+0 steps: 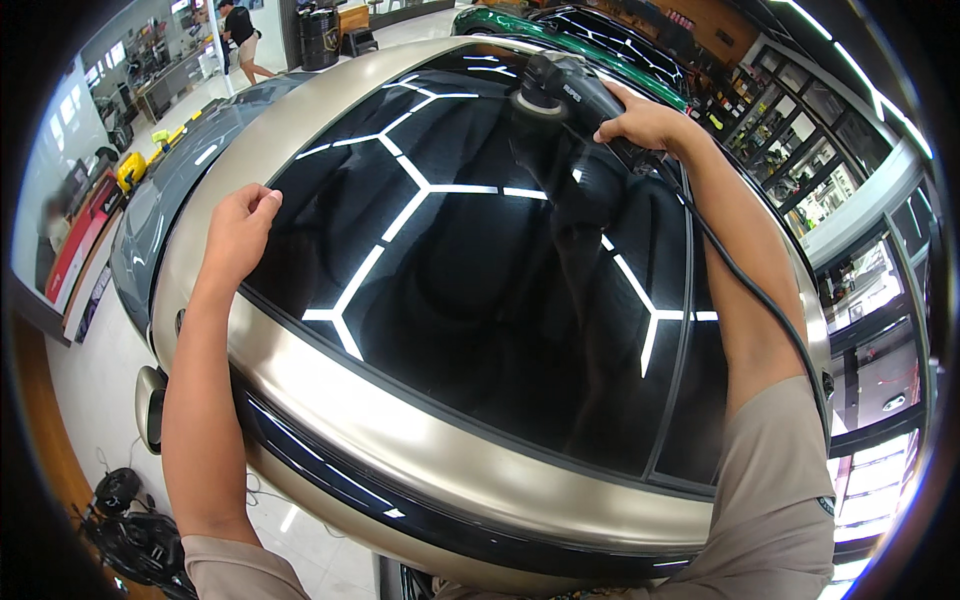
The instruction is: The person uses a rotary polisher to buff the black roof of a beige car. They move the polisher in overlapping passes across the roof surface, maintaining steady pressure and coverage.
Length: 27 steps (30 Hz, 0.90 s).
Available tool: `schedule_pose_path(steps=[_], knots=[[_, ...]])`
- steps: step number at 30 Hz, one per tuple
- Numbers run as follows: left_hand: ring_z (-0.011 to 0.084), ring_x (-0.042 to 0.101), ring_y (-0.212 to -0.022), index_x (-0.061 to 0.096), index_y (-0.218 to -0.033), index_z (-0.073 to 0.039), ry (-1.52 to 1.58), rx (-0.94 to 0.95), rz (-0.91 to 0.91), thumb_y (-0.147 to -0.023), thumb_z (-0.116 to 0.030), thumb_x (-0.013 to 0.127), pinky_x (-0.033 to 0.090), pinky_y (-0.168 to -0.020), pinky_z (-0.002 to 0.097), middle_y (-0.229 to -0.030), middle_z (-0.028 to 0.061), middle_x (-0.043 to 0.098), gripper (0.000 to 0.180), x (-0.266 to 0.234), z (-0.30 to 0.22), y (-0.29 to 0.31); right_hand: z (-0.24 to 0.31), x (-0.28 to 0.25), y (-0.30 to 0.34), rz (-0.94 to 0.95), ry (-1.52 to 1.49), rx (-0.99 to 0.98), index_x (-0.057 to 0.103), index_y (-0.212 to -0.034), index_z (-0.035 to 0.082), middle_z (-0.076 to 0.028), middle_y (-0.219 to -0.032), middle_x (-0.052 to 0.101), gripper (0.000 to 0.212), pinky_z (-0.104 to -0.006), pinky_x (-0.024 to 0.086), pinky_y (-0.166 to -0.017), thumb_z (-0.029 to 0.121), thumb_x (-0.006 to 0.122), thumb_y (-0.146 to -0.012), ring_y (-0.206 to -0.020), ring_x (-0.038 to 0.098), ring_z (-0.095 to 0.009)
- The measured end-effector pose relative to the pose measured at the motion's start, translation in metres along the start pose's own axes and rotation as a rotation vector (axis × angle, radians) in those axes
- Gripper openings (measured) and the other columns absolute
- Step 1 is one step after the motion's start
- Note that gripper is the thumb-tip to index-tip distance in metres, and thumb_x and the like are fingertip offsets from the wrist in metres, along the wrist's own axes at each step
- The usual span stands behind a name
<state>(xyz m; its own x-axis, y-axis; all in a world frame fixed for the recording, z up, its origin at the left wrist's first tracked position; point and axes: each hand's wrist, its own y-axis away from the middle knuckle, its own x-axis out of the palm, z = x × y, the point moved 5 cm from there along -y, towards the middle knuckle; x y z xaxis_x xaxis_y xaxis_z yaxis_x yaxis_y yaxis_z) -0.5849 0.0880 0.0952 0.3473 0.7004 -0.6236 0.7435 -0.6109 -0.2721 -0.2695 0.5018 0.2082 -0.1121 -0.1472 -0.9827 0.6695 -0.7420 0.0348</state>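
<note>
A black car polisher (585, 98) rests with its round pad (540, 107) on the far part of a glossy dark glass roof (480, 290). My right hand (645, 125) is wrapped round its handle, and a black cord (740, 265) runs back from it along my right forearm. On the left, my left hand (240, 232) hovers by the roof's satin gold frame (300, 360), near the glass edge. Its fingers are curled in and nothing shows in them.
A grey car (190, 150) stands close on the left, with a yellow tool (130, 172) beyond it. A green car (500, 22) is parked at the far side. The gold car's side mirror (150, 408) juts out at the left. A person (240, 40) walks in the far left background.
</note>
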Motion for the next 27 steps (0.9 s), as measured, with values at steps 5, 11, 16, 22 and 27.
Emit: schedule_pose_path(steps=[5, 11, 16, 22, 27], knots=[[0.0104, 0.054, -0.067, 0.069, -0.091, 0.000, 0.000, 0.008, 0.001, -0.098, -0.027, 0.062, 0.042, -0.061, 0.0296, -0.071, 0.0015, 0.060, 0.029, 0.000, 0.002, -0.001, 0.012, -0.004, 0.050, 0.033, 0.058, -0.095, 0.024, -0.165, 0.015, -0.033, -0.136, 0.060, 0.112, -0.0419, 0.045, -0.107, 0.044, 0.079, -0.072, -0.124, 0.061, -0.042], [0.0096, 0.054, -0.064, 0.069, -0.091, 0.000, -0.017, -0.008, -0.007, -0.098, -0.027, 0.063, 0.041, -0.059, 0.0297, -0.071, 0.0008, 0.059, 0.029, 0.000, 0.003, 0.002, 0.027, -0.006, 0.101, 0.107, 0.061, -0.073, 0.024, -0.165, 0.023, -0.033, -0.131, 0.063, 0.108, -0.0435, 0.046, -0.105, 0.044, 0.078, -0.073, -0.119, 0.063, -0.044], [0.0176, 0.058, -0.069, 0.069, -0.094, 0.005, -0.004, -0.025, 0.000, -0.098, -0.027, 0.065, 0.048, -0.069, 0.0347, -0.072, 0.0082, 0.062, 0.033, 0.001, 0.000, 0.005, 0.019, 0.001, 0.078, 0.045, 0.051, -0.078, 0.024, -0.165, 0.024, -0.032, -0.130, 0.064, 0.109, -0.0429, 0.046, -0.105, 0.043, 0.079, -0.073, -0.118, 0.064, -0.043], [0.0135, 0.058, -0.071, 0.071, -0.095, 0.003, 0.011, -0.029, 0.014, -0.098, -0.027, 0.064, 0.047, -0.067, 0.0307, -0.074, 0.0044, 0.062, 0.031, 0.005, 0.014, -0.001, 0.007, 0.005, 0.030, -0.008, 0.040, -0.049, 0.028, -0.164, 0.018, -0.029, -0.144, 0.055, 0.105, -0.0408, 0.040, -0.111, 0.038, 0.080, -0.075, -0.132, 0.055, -0.039], [0.0191, 0.058, -0.067, 0.069, -0.093, 0.005, 0.018, -0.019, -0.020, -0.097, -0.027, 0.065, 0.048, -0.068, 0.0356, -0.070, 0.0091, 0.061, 0.032, 0.003, 0.015, -0.006, 0.022, -0.003, 0.063, 0.067, 0.040, -0.030, 0.025, -0.165, 0.021, -0.032, -0.137, 0.059, 0.106, -0.0421, 0.042, -0.109, 0.037, 0.079, -0.076, -0.126, 0.059, -0.042]])
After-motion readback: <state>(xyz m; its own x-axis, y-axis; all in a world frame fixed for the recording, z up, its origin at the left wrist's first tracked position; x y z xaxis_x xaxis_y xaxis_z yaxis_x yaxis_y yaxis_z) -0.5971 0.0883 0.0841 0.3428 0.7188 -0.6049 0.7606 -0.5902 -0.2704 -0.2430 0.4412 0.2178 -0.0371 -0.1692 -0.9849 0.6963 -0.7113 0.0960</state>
